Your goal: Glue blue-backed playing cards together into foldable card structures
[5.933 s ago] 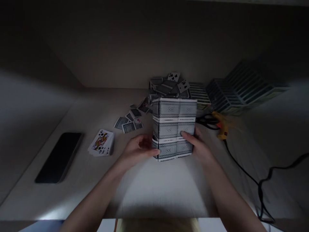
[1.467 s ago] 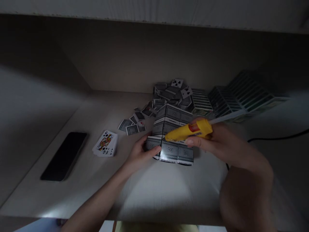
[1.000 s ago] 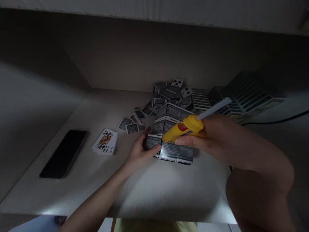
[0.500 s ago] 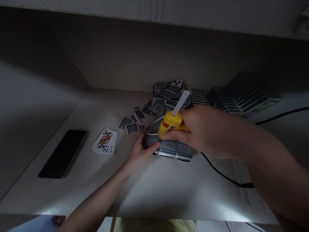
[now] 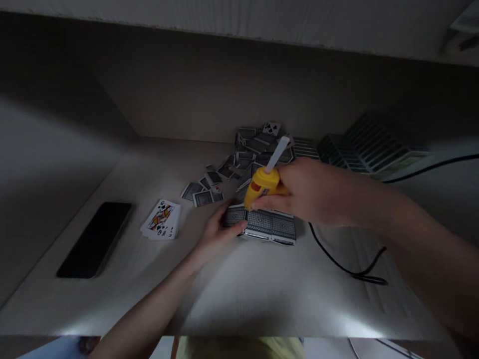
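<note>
Item: hot-glue gun [image 5: 256, 188], yellow, held in my right hand [image 5: 299, 192]. Fingers closed round its handle, thumb along the near side; body tilted nose-down. A translucent white glue stick [image 5: 277, 154] stands out of its rear end, slanting up.

Item: card-built box [image 5: 269, 224], set on the desk [image 5: 239, 299] in front of me, its near face of patterned card backs with white borders. My left hand [image 5: 217, 232] grips its left end, thumb on the near face, fingers round the far side. The gun's nose is at the top edge, by the corner seam and close to my left thumb; whether it touches the card, I cannot tell.

Item: black cable [image 5: 329, 257], running from below my right hand and looping on the desk to the right.

Item: heap of folded cards [image 5: 256, 144], behind the box, a clubs card [image 5: 271, 128] face up on top.

Item: scattered cards [image 5: 203, 198], left of the box, mostly backs up.

Item: card stack [image 5: 160, 219], further left, slightly fanned, a queen uppermost.

Item: smartphone [image 5: 95, 239], dark screen up, far left.

Item: slatted stepped structures [image 5: 381, 144], back right, dim.
</note>
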### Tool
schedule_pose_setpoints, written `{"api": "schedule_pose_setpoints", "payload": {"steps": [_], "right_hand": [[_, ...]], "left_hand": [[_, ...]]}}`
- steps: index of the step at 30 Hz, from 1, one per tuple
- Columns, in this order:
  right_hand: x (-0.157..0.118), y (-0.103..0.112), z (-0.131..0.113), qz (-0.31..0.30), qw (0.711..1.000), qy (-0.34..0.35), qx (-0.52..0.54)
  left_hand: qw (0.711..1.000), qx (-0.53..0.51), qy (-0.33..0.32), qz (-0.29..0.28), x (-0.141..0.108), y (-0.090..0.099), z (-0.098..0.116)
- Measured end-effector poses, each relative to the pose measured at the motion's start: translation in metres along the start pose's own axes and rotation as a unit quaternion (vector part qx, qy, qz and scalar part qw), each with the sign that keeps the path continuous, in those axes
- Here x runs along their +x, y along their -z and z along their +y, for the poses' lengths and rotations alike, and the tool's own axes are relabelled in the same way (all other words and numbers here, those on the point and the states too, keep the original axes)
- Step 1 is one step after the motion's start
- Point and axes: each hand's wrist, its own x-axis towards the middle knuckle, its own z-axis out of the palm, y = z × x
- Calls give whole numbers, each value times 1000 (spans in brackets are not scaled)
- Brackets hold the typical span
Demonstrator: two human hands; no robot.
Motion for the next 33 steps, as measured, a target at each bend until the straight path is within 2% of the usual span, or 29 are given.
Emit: {"api": "schedule_pose_setpoints", "payload": {"steps": [8, 20, 27, 33], "right_hand": [[0, -3, 1, 16, 1000, 15, 1], [1, 2, 1, -1, 999, 15, -33], [0, 3, -1, -14, 999, -13, -35], [0, 3, 1, -11, 999, -1, -35]], "left_hand": [[999, 32, 2, 29, 2, 0, -5], [999, 49, -18, 12, 0, 3, -7], [999, 49, -17, 16, 1, 1, -6], [998, 53, -29, 16, 0, 1, -4]]}}
